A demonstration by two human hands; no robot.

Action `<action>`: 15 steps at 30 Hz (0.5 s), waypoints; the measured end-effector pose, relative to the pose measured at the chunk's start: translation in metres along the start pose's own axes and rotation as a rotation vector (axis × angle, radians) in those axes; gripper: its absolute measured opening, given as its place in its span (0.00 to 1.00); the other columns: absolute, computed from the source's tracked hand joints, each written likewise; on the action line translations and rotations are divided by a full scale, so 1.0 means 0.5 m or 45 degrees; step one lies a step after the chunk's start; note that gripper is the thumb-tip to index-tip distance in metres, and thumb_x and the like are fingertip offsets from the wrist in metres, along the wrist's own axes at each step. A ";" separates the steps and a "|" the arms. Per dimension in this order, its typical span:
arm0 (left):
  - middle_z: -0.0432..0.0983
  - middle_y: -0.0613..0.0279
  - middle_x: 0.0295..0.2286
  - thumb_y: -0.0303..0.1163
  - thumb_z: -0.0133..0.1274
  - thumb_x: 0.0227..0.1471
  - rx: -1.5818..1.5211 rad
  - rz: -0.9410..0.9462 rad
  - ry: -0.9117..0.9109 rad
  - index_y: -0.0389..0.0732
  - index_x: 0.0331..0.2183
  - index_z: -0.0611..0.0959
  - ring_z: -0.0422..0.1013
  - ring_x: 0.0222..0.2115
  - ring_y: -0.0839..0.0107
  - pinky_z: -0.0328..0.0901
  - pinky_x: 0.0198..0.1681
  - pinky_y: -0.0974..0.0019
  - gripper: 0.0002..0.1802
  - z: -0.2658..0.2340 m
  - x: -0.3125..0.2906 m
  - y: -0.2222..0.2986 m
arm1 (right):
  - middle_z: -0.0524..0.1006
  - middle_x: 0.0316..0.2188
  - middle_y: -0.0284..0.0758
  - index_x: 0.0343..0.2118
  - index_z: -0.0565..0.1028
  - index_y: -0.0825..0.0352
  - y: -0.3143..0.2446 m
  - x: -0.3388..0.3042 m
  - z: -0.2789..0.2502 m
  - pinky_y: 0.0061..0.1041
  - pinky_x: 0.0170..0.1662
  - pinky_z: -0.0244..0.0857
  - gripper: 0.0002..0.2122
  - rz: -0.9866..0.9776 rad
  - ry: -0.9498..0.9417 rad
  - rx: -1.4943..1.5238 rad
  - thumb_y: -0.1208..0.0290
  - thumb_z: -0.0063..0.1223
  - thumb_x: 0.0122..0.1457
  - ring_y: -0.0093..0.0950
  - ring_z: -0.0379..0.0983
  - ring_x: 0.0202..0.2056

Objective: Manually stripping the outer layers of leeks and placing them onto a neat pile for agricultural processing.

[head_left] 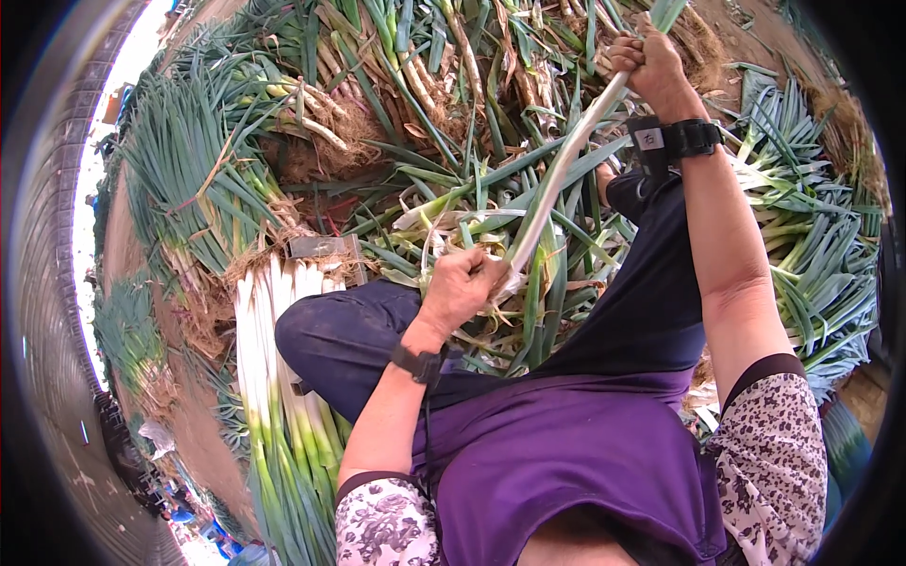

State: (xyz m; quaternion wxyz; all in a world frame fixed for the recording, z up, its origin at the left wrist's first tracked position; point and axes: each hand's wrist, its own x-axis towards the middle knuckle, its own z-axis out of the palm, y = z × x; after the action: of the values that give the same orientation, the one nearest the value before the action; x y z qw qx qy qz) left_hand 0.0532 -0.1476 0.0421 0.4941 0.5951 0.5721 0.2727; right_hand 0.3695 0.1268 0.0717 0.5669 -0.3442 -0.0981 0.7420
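My right hand (pixel 651 71), far out at the upper right, is closed around a long green onion (pixel 566 156), with green leaf showing past the fist. The pale stalk slants down and left to my left hand (pixel 462 286), whose fingers are closed on its lower end in front of my lap. A whitish bit shows beside those fingers; whether it is root end or loose skin I cannot tell. Below the stalk lies a heap of stripped leaves and skins (pixel 472 222). Left of my knee rests a bundle of cleaned green onions (pixel 274 377), white ends pointing away.
Uncleaned green onions with brown roots (pixel 326 141) are piled along the far side and left. More leafy green onions (pixel 812 236) lie at the right. A flat grey metal piece (pixel 321 247) sits by the white ends. Bare ground (pixel 203 429) shows at the left.
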 end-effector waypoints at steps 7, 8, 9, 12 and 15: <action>0.67 0.50 0.13 0.28 0.54 0.48 0.472 0.121 0.066 0.34 0.18 0.73 0.68 0.14 0.56 0.61 0.19 0.61 0.13 -0.032 -0.118 -0.023 | 0.52 0.13 0.26 0.23 0.56 0.63 -0.058 0.000 -0.029 0.19 0.13 0.42 0.21 -0.167 0.319 0.088 0.51 0.41 0.63 0.18 0.45 0.12; 0.67 0.50 0.13 0.28 0.54 0.48 0.476 0.117 0.079 0.34 0.18 0.73 0.68 0.14 0.56 0.61 0.19 0.61 0.13 -0.030 -0.129 -0.021 | 0.52 0.13 0.26 0.23 0.56 0.63 -0.048 0.008 -0.037 0.19 0.13 0.42 0.21 -0.160 0.308 0.087 0.51 0.41 0.63 0.18 0.45 0.12; 0.68 0.49 0.13 0.29 0.54 0.47 0.683 0.197 0.100 0.35 0.18 0.74 0.69 0.16 0.54 0.62 0.20 0.58 0.12 -0.028 -0.137 -0.013 | 0.52 0.13 0.26 0.24 0.56 0.62 -0.047 0.018 -0.048 0.20 0.13 0.43 0.20 -0.139 0.330 0.048 0.50 0.41 0.63 0.18 0.45 0.11; 0.71 0.49 0.15 0.29 0.53 0.46 0.904 0.243 0.088 0.37 0.18 0.75 0.70 0.19 0.49 0.64 0.22 0.52 0.09 -0.033 -0.176 -0.024 | 0.50 0.12 0.25 0.18 0.54 0.60 -0.097 0.056 -0.109 0.22 0.15 0.40 0.24 -0.278 0.520 -0.061 0.46 0.35 0.63 0.20 0.43 0.13; 0.75 0.56 0.24 0.42 0.62 0.41 0.855 -0.012 0.179 0.41 0.22 0.80 0.72 0.24 0.56 0.65 0.28 0.57 0.14 -0.076 -0.228 0.013 | 0.55 0.13 0.26 0.22 0.58 0.61 -0.103 0.082 -0.145 0.23 0.15 0.47 0.15 -0.172 0.217 0.120 0.61 0.43 0.64 0.21 0.50 0.14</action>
State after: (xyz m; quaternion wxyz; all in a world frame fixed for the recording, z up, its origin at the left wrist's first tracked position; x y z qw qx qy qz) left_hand -0.0004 -0.2443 0.0893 0.2312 0.7015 0.6656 0.1071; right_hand 0.4498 0.1637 0.0290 0.6373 -0.3716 -0.0376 0.6741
